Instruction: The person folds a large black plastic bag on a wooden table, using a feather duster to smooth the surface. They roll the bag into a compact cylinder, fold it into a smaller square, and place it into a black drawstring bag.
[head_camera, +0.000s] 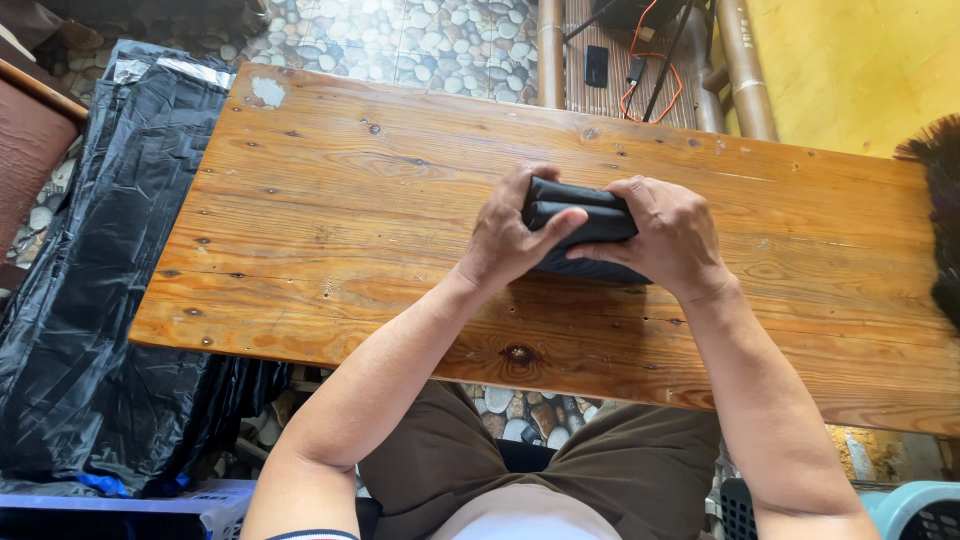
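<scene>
A folded black bundle (580, 205), plastic or cloth, rests on the wooden table (330, 220) near its middle. My left hand (505, 240) grips the bundle's left end, thumb laid across its top. My right hand (670, 235) clasps its right end, fingers curled over it. Both hands press the bundle together, and part of it is hidden under my palms.
A heap of black plastic sheeting (90, 300) lies on the floor to the left of the table. A dark brush or broom head (935, 200) sticks in at the right edge. Bamboo poles (740, 60) and cables stand beyond the far edge on pebble flooring.
</scene>
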